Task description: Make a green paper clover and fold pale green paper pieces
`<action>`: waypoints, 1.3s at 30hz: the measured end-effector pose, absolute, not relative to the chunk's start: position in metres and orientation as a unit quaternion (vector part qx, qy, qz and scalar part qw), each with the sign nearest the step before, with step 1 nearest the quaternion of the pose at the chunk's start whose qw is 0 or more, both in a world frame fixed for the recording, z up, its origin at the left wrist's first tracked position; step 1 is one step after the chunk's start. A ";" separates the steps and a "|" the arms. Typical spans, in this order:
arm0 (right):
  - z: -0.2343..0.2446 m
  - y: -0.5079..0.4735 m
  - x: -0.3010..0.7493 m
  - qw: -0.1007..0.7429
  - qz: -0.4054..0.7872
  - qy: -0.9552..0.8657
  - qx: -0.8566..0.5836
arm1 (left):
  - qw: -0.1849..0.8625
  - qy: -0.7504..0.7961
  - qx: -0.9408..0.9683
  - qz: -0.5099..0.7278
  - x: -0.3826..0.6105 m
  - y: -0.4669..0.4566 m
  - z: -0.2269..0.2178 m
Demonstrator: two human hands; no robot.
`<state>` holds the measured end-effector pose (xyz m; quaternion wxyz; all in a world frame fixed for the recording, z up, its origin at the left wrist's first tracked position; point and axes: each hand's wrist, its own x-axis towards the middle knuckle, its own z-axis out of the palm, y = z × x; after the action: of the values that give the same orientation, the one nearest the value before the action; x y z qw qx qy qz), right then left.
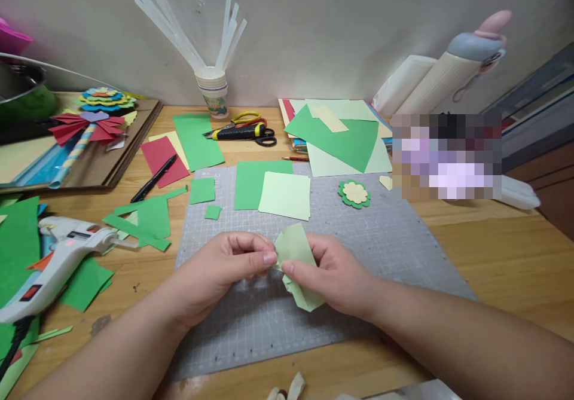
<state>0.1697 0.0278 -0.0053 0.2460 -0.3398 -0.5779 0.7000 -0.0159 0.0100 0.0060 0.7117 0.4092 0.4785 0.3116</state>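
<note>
A folded piece of pale green paper is held between both hands above the grey cutting mat. My right hand grips it from the right, thumb on top. My left hand pinches its left edge with thumb and fingertips. Just beyond them lie light green paper squares, partly over a darker green sheet. Two smaller green squares, one larger and one little, sit to the left. At the mat's right rests a green and cream paper flower.
A white glue gun with a lit red light lies left among green scraps. Scissors and a paper cup of straws stand behind the mat. A black pen rests on red paper. A tumbler leans back right.
</note>
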 end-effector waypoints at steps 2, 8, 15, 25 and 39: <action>-0.005 0.028 0.170 0.245 0.704 -0.573 -0.342 | 0.714 0.476 0.409 0.310 -0.016 0.010 0.006; -0.002 0.026 0.170 0.233 0.700 -0.574 -0.354 | 0.708 0.476 0.417 0.313 -0.017 0.009 0.005; -0.003 0.025 0.170 0.227 0.699 -0.568 -0.369 | 0.691 0.488 0.425 0.324 -0.015 0.010 0.003; -0.004 0.025 0.169 0.234 0.721 -0.534 -0.374 | 0.609 0.504 0.516 0.331 -0.006 0.002 0.007; -0.004 0.026 0.167 0.244 0.706 -0.535 -0.395 | 0.583 0.516 0.546 0.311 -0.006 0.002 0.007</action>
<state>0.1668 0.0256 -0.0036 0.2443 -0.3947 -0.5352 0.7057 -0.0056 0.0019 0.0067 0.5827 0.5456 0.5160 0.3108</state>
